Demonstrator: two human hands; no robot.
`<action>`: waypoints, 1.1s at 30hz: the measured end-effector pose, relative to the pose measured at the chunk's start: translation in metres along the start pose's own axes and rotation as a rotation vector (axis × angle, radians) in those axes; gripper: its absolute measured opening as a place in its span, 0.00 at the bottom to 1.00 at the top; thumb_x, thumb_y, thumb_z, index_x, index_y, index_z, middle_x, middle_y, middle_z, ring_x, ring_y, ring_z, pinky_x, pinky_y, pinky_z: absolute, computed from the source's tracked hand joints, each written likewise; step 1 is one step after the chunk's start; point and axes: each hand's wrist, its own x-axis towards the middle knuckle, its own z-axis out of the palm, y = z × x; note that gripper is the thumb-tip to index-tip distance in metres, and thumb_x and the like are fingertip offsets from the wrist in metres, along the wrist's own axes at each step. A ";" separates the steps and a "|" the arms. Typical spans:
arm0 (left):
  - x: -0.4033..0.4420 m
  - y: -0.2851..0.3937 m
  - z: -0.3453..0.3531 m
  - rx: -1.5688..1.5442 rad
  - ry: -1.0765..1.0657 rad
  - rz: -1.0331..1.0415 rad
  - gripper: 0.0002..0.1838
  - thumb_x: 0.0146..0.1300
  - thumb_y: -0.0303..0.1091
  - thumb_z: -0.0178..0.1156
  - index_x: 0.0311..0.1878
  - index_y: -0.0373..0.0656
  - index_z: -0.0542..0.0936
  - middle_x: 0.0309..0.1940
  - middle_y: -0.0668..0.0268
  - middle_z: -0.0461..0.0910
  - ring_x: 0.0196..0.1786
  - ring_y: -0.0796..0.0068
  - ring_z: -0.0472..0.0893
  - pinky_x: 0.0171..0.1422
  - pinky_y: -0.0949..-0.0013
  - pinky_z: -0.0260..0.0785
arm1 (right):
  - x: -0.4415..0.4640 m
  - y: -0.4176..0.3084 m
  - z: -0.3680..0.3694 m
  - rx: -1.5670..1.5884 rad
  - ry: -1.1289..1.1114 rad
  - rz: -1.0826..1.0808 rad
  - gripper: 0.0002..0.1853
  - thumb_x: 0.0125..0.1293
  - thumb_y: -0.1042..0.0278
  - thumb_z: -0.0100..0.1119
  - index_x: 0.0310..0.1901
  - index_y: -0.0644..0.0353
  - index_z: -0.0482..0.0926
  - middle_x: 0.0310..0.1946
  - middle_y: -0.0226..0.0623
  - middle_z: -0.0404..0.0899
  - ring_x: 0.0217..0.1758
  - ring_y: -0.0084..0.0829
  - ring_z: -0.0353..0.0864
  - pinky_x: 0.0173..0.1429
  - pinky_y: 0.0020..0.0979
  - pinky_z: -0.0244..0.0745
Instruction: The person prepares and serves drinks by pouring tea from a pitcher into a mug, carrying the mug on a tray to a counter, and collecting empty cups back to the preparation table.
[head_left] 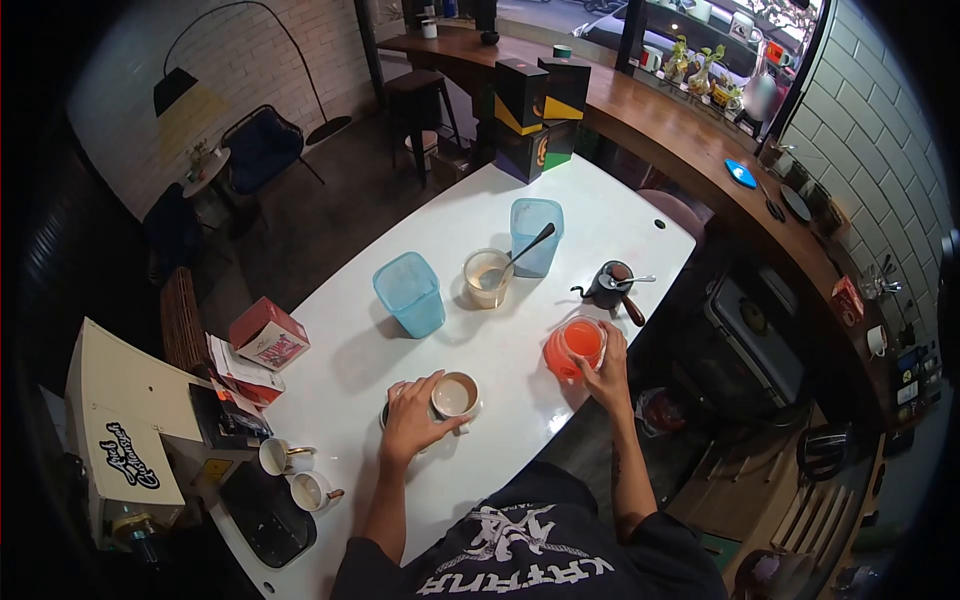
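My left hand (413, 418) is curled against the left side of a cup (457, 394) of milky brown drink, thumb near its front and fingertips at its rim. Part of the cup is hidden by the hand. On the right, my right hand (606, 368) grips a translucent orange-red container (572, 348) by its right side. Beyond my hands stands a clear tub (486, 292) with a pale residue and a dark-handled spoon (530, 247) leaning in it. Two blue plastic containers (410, 297) stand beside and behind that tub.
A dark pot with a wooden handle (612, 286) and a spoon across its top stands near the right table edge. Two white cups (312, 491) sit at left by a cream machine (125, 430). Black boxes (535, 130) are stacked at the far end.
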 end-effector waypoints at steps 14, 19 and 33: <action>-0.035 0.007 -0.012 -0.460 0.107 -0.112 0.36 0.56 0.41 0.72 0.65 0.38 0.69 0.50 0.57 0.79 0.48 0.64 0.83 0.52 0.60 0.74 | -0.014 -0.049 -0.021 0.083 0.189 -0.004 0.19 0.55 0.75 0.69 0.49 0.63 0.78 0.55 0.51 0.70 0.58 0.51 0.72 0.59 0.44 0.70; -0.067 0.018 -0.012 -0.631 -0.234 -0.192 0.39 0.61 0.43 0.68 0.69 0.33 0.63 0.53 0.51 0.78 0.47 0.64 0.85 0.48 0.66 0.79 | -0.015 -0.085 -0.005 0.316 0.007 -0.130 0.04 0.58 0.83 0.63 0.34 0.67 0.77 0.36 0.43 0.78 0.38 0.39 0.80 0.45 0.33 0.75; -0.079 0.030 0.039 -0.714 -0.190 -0.353 0.40 0.67 0.44 0.62 0.72 0.31 0.54 0.58 0.48 0.74 0.50 0.57 0.84 0.51 0.62 0.79 | -0.008 -0.087 0.073 0.534 -0.723 -0.021 0.42 0.58 0.68 0.68 0.72 0.61 0.57 0.62 0.49 0.65 0.56 0.39 0.76 0.60 0.36 0.74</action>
